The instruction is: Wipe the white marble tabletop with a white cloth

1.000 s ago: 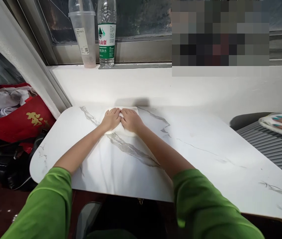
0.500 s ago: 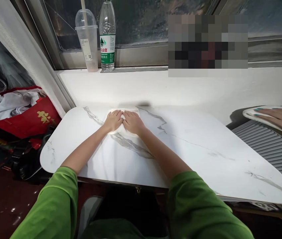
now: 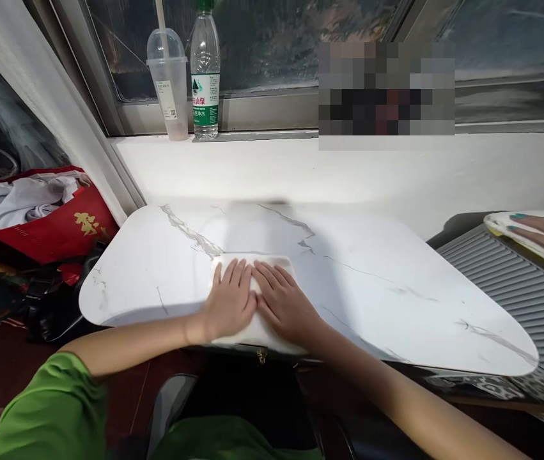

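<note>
White cloth (image 3: pixel 251 333) now lies at the marble-patterned desk's (image 3: pixel 387 255) near edge, drawn back from the far side. Left hand (image 3: pixel 228 301) and right hand (image 3: pixel 282 301) rest palm-down on it, fingers slightly spread. Inferred: a pulling wipe, front-to-back span apparently covered.

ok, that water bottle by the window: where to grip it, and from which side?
Likely best around the label of the water bottle, from the front right as pictured: it stands upright, its body looks roughly round there, the plastic cup crowds its left, and the window is behind.
</note>
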The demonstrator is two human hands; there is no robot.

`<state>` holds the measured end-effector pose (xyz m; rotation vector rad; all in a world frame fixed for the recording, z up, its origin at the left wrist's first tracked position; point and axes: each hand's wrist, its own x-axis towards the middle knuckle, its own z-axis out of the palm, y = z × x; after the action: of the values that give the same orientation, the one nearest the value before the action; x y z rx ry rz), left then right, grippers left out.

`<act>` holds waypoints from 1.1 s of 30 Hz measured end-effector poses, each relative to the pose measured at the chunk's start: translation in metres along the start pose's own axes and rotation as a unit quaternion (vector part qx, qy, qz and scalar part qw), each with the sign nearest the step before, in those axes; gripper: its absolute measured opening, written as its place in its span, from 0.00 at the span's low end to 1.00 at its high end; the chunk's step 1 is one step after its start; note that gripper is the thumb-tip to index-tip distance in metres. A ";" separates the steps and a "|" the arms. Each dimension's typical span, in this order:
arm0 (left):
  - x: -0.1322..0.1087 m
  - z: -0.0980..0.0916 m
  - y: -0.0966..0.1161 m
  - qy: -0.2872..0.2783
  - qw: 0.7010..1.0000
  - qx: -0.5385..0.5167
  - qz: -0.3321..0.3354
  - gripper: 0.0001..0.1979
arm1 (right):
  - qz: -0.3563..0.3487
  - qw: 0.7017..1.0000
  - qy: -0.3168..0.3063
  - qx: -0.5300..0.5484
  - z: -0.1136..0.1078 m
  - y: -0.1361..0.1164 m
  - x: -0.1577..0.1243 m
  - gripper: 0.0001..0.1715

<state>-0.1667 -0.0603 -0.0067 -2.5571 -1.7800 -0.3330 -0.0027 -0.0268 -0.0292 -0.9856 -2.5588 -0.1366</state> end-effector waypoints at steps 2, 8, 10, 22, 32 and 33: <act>-0.014 -0.002 0.013 -0.010 0.999 -0.005 0.032 0.27 | 0.006 1.000 -0.003 -0.010 -0.007 -0.007 -0.022 0.31; 0.030 0.002 0.018 -0.062 0.995 -0.038 0.062 0.28 | 0.081 0.995 -0.047 -0.033 0.004 0.032 -0.019 0.36; 0.067 0.010 0.013 -0.066 0.996 -0.047 0.041 0.28 | 0.110 0.992 -0.052 -0.030 0.011 0.062 0.000 0.36; 0.237 0.046 -0.017 -0.076 0.995 -0.062 0.013 0.27 | 0.215 0.976 0.022 0.004 0.040 0.193 0.098 0.28; 0.206 0.040 -0.011 -0.073 0.996 -0.056 0.022 0.26 | 0.209 0.978 0.017 -0.011 0.034 0.163 0.075 0.30; 0.195 0.038 -0.010 -0.071 0.996 -0.052 0.024 0.26 | 0.205 0.979 0.011 -0.015 0.031 0.155 0.070 0.31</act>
<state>-0.1049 0.1287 -0.0101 -2.7562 -1.7874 -0.2562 0.0420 0.1399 -0.0380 -1.4870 -2.2822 -0.0705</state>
